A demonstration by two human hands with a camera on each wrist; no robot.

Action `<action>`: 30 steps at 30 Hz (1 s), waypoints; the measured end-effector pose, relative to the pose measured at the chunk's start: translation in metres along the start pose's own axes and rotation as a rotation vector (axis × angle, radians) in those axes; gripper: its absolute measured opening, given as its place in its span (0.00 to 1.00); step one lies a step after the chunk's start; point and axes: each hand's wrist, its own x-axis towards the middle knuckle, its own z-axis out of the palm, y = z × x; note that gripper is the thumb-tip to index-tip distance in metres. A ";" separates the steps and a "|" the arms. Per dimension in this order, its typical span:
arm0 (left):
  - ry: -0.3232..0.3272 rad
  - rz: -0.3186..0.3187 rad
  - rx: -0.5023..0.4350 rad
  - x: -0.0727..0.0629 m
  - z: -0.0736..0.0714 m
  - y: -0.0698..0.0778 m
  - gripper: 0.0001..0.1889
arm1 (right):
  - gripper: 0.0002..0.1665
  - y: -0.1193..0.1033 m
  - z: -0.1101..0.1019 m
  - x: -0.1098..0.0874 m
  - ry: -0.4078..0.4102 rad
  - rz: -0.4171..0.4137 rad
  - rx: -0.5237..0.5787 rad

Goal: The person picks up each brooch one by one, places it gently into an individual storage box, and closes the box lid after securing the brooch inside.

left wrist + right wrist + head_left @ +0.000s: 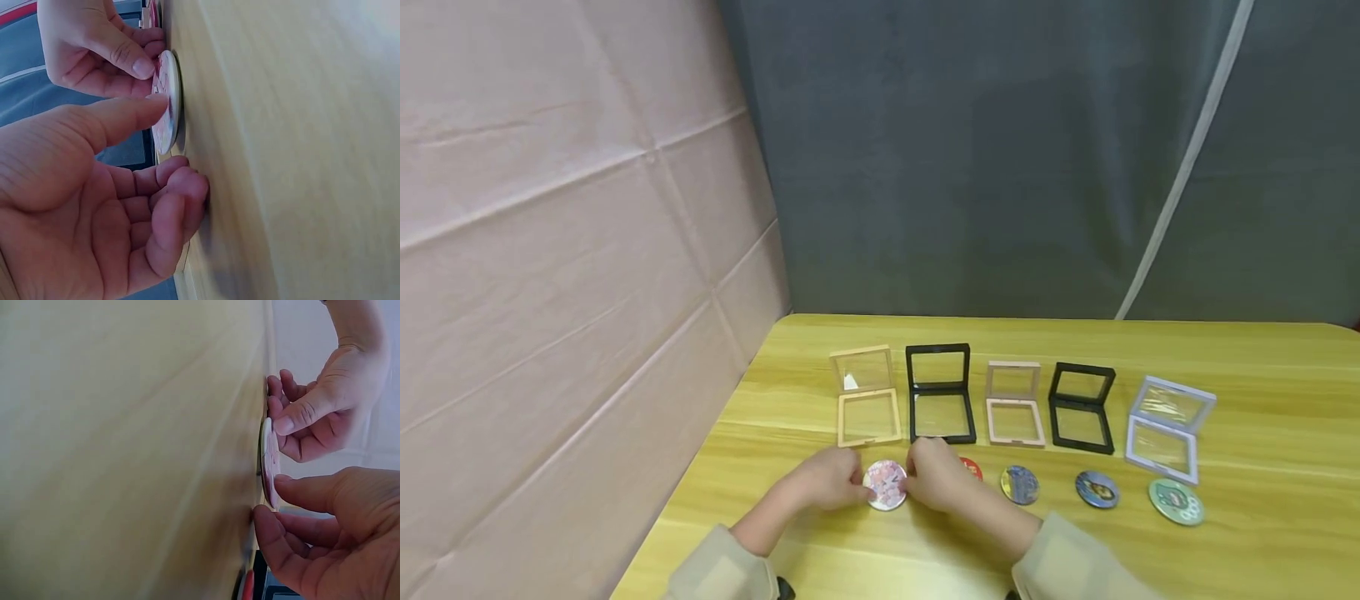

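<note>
Two hands (832,477) (936,476) holding one seemingly floral badge (886,485), four others (1019,485), five frames (938,388)

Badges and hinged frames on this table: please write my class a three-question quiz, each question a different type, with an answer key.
1. Count: how many open hinged frames are on the wooden table?
2. True or false: in the head view, the green badge lies farthest left of all the badges.
3. Multiple choice: which badge is between the left hand and the right hand? A) blue-and-yellow; B) pink-and-white; C) green.

Key:
1. Five.
2. False; the green badge is farthest right.
3. B, the pink-and-white badge.
</note>
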 end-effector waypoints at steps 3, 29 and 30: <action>0.006 0.007 0.010 0.000 0.001 0.002 0.14 | 0.12 -0.001 0.002 -0.001 -0.007 0.002 0.009; -0.031 -0.016 -0.378 0.001 0.000 0.001 0.10 | 0.12 0.004 0.004 -0.002 0.114 0.028 0.108; -0.037 -0.015 -0.421 0.001 -0.001 0.000 0.09 | 0.11 0.004 0.004 -0.002 0.121 0.021 0.121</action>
